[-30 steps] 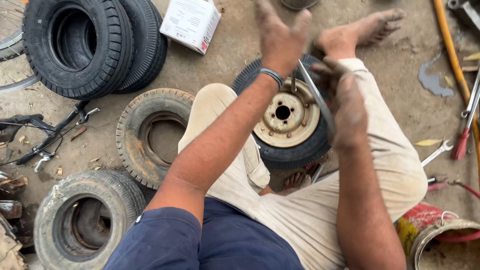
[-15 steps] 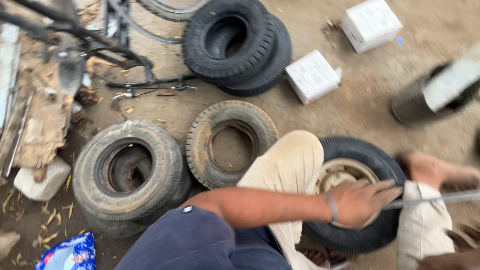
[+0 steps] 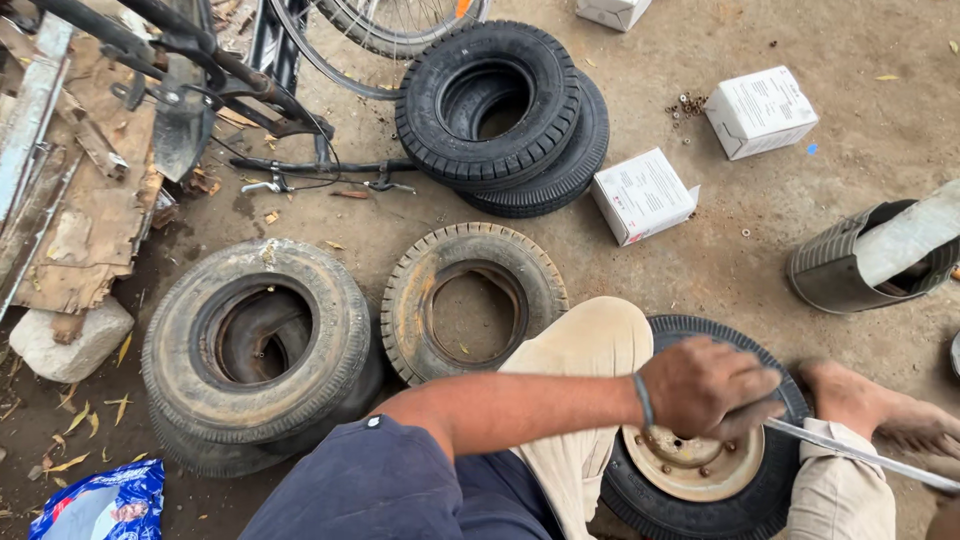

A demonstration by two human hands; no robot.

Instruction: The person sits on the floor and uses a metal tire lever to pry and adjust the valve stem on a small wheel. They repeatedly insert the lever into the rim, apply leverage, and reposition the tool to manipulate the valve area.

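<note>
A small wheel lies flat between my legs, a black tyre [image 3: 652, 498] on a cream metal rim [image 3: 690, 468]. My left hand [image 3: 705, 385] rests over the rim's upper edge, shut on a long flat metal lever [image 3: 860, 455] that runs off to the lower right. My bare foot [image 3: 870, 400] presses against the tyre's right side. My knee in beige trousers [image 3: 585, 350] covers the tyre's left part. Only a sliver of skin at the bottom right corner [image 3: 945, 518] hints at my right hand; its grip is hidden.
Two worn tyres [image 3: 255, 340] [image 3: 470, 300] lie left of my knee, and stacked black tyres [image 3: 500, 100] sit farther back. White boxes [image 3: 645, 195] [image 3: 760, 110], loose nuts [image 3: 685, 103], a ribbed metal can [image 3: 860, 265], a stone [image 3: 70, 340], bicycle parts [image 3: 380, 30] and a blue packet [image 3: 100, 500] surround me.
My left hand came down from raised in the air onto the wheel and now grips the lever at the rim. My head has turned left, bringing the worn tyres into view.
</note>
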